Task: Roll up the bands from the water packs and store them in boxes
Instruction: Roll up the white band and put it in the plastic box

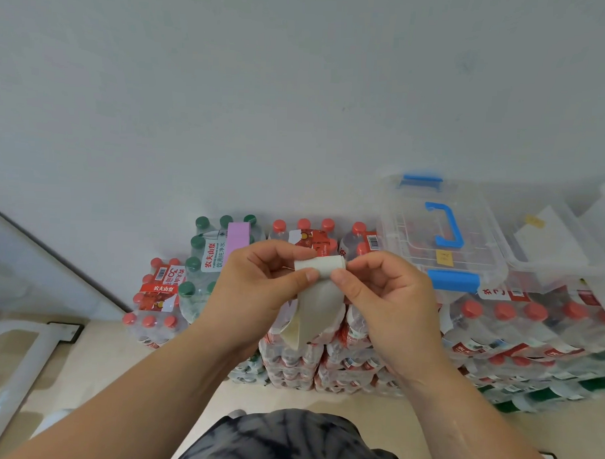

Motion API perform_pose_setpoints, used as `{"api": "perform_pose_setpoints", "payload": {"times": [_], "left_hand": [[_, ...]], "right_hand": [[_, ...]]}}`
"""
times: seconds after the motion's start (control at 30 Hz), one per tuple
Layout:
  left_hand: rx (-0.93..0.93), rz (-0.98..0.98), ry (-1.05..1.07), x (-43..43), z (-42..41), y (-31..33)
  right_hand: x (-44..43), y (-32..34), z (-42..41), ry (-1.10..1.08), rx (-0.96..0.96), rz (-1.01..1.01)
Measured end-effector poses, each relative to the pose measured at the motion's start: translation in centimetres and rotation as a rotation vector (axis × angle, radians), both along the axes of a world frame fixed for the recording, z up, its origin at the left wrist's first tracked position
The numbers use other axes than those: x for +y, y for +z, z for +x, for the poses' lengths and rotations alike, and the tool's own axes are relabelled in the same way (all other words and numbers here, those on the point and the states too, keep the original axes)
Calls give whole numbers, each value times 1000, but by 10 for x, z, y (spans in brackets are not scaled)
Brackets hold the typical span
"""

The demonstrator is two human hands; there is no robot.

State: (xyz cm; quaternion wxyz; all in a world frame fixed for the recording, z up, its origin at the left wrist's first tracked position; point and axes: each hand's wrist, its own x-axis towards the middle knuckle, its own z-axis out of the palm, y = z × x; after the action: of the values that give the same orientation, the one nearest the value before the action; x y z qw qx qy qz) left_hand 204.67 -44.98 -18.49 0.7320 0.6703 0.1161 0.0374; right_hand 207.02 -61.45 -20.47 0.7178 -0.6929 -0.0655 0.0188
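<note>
A partly rolled beige fabric band (318, 284) is pinched between the left hand (258, 282) and right hand (387, 301). Its loose tail is left hanging above shrink-wrapped packs of red-capped water bottles (324, 350).

The person's left grip (258, 282) and right grip (387, 301), both bare hands, pinch the rolled upper part of a pale grey fabric band (321, 291) between thumbs and fingers. The band's loose tail hangs below. Behind them are stacked shrink-wrapped packs of red-capped water bottles (496, 325). A clear plastic box with blue handle (441, 234), lid on, rests on the stack's top near its right end.
</note>
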Motion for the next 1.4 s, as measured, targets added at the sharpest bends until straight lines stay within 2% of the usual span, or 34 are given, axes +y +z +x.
{"api": "perform_pose_setpoints", "payload": {"times": [0.2, 0.5, 0.77, 0.93, 1.17, 1.4], "left_hand": [[-14, 34, -10, 0, -1, 0], [38, -45, -49, -4, -1, -1], [21, -22, -23, -5, 1, -1], [0, -43, -28, -5, 1, -1], [28, -137, -75, -5, 0, -1], [20, -86, -37, -7, 1, 0]], "right_hand": [[3, -4, 0, -14, 2, 30], [0, -7, 2, -47, 30, 112], [-1, -4, 3, -3, 37, 92], [0, -2, 3, -14, 19, -5], [-3, -5, 3, -64, 11, 32], [-2, -6, 3, -43, 27, 89]]}}
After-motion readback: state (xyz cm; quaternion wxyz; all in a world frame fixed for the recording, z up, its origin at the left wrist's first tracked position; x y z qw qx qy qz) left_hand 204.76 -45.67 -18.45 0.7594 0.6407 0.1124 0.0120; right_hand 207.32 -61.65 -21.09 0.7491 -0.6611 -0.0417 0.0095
